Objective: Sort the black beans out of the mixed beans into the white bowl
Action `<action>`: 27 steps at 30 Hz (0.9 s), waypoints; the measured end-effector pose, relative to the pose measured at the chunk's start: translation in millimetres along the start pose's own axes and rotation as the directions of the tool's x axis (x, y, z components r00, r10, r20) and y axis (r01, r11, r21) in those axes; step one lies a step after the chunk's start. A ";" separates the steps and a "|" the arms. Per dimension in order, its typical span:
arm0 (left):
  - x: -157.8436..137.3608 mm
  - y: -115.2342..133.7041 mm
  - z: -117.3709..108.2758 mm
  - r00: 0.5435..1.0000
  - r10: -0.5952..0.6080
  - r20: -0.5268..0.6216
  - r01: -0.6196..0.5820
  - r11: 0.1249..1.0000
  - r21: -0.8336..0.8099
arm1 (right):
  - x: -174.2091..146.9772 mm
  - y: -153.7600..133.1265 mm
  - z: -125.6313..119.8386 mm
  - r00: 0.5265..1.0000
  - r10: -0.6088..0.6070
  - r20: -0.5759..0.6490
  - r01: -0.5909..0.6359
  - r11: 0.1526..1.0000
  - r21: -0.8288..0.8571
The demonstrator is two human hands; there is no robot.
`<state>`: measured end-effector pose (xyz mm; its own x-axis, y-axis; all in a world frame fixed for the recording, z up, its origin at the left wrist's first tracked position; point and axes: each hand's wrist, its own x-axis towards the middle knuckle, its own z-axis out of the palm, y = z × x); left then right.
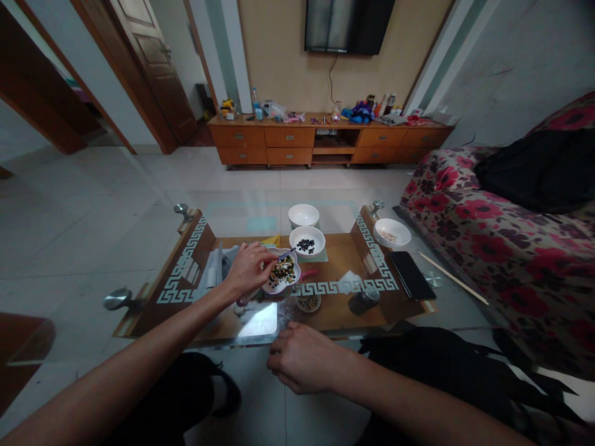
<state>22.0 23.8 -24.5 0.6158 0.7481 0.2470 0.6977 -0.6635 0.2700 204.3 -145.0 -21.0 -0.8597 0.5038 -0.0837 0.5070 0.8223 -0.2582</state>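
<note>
My left hand (251,271) pinches slim dark tweezers (284,254) over a white flower-shaped dish (274,287) of mixed beans (284,269). The tweezers point right, their tip near the rim of a white bowl (317,234) with black beans (305,246) in it. Whether a bean sits in the tip is too small to tell. Loosely curled, my right hand (307,358) rests at the near edge of the glass table, and nothing shows in it.
Behind the black beans stands another white bowl (304,216). On the right of the glass table (334,337) are a bowl with pale pieces (392,232), a black phone (412,275) and a thin stick (453,277). A dark can (364,301) and a crumpled tissue (350,282) lie nearer.
</note>
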 end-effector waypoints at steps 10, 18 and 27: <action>41.8 12.8 6.0 0.999 -0.010 -0.043 0.010 1.000 -0.001 | 1.0 -1.0 -3.6 1.000 0.003 0.026 -0.003 1.000 0.001; 48.8 14.3 20.4 1.000 -0.022 0.017 0.022 1.000 0.021 | -0.9 -0.7 -1.4 1.000 -0.005 -0.016 0.005 1.000 -0.007; 44.3 10.2 13.7 0.999 0.000 0.035 -0.002 0.999 0.049 | -1.0 -1.4 -4.3 1.000 -0.010 0.004 0.010 1.000 -0.007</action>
<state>61.4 50.3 -23.5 0.6283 0.7480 0.2140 0.7138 -0.6636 0.2237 204.7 -145.5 -16.4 -0.8649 0.4947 -0.0849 0.4989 0.8290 -0.2527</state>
